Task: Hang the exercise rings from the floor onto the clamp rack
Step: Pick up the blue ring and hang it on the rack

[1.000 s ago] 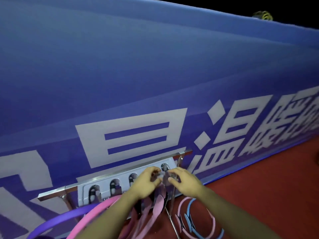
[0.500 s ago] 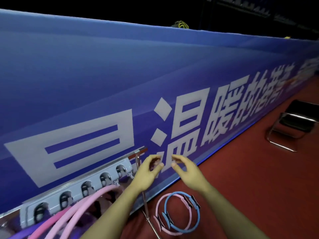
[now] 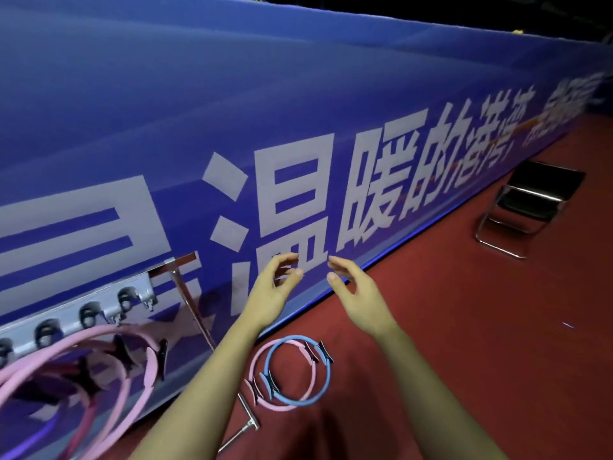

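Observation:
A grey clamp rack [image 3: 71, 315] with a row of black clips stands at the lower left against the blue banner. Several pink rings [image 3: 99, 363] hang from it. On the red floor below my hands lie a blue ring [image 3: 326, 376] and a pink ring [image 3: 255, 360], overlapping, with black padded grips. My left hand [image 3: 270, 293] and my right hand [image 3: 358, 293] are raised side by side in front of the banner, to the right of the rack and above the floor rings. Both hands hold nothing, with their fingers curled and apart.
A long blue banner wall [image 3: 298, 111] with white characters runs along the left and back. The rack's metal leg and foot [image 3: 247, 426] rest on the red floor [image 3: 464, 343]. A black folding chair [image 3: 527, 207] stands at the right by the wall.
My hands have left the rack's right-hand clips and moved away to the right, empty. The view has swung right, bringing the floor rings and the chair into sight.

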The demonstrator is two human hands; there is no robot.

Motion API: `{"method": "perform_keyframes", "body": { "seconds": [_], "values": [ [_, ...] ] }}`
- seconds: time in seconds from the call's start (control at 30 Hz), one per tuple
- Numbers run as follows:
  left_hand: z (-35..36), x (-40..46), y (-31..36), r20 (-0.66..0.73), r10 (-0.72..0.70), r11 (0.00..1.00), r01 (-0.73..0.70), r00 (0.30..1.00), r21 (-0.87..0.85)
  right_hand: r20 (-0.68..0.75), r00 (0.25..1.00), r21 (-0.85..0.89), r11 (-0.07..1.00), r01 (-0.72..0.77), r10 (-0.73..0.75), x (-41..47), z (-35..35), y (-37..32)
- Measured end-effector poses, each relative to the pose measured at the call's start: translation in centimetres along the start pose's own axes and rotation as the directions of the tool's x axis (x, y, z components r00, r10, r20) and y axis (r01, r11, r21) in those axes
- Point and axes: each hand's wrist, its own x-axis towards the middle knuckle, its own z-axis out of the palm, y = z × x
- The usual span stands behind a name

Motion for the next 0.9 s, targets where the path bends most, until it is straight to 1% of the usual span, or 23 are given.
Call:
{"method": "perform_keyframes", "body": {
  "seconds": [0.17, 0.3, 0.57, 0.8, 0.9],
  "values": [
    [3.3, 2.3, -0.5, -0.033, -0.037, 0.999, 0.036, 0.999, -0.018, 0.001, 1.000, 0.017, 1.000, -0.021, 0.021, 2.6, -2.3, 2.6],
    [3.7, 5.2, -1.7, -0.071, -0.055, 0.998, 0.053, 0.996, -0.025, 0.042, 0.999, 0.013, 0.999, -0.034, 0.033, 6.4, -2.2, 4.4],
    [3.2, 12.2, -5.9, -0.151, -0.094, 0.993, 0.082, 0.984, -0.083, 0.194, 0.979, -0.060, 0.997, -0.050, 0.061, 15.1, -2.4, 7.7],
    [5.1, 17.0, -7.9, -0.198, -0.112, 0.992, 0.097, 0.974, -0.087, 0.263, 0.963, -0.041, 0.998, -0.052, 0.061, 21.2, -1.6, 10.4],
    [5.6, 18.7, -8.3, -0.249, -0.121, 0.991, 0.104, 0.961, -0.079, 0.319, 0.947, -0.020, 0.999, -0.034, 0.039, 23.6, -1.6, 11.3]
  ]
}}
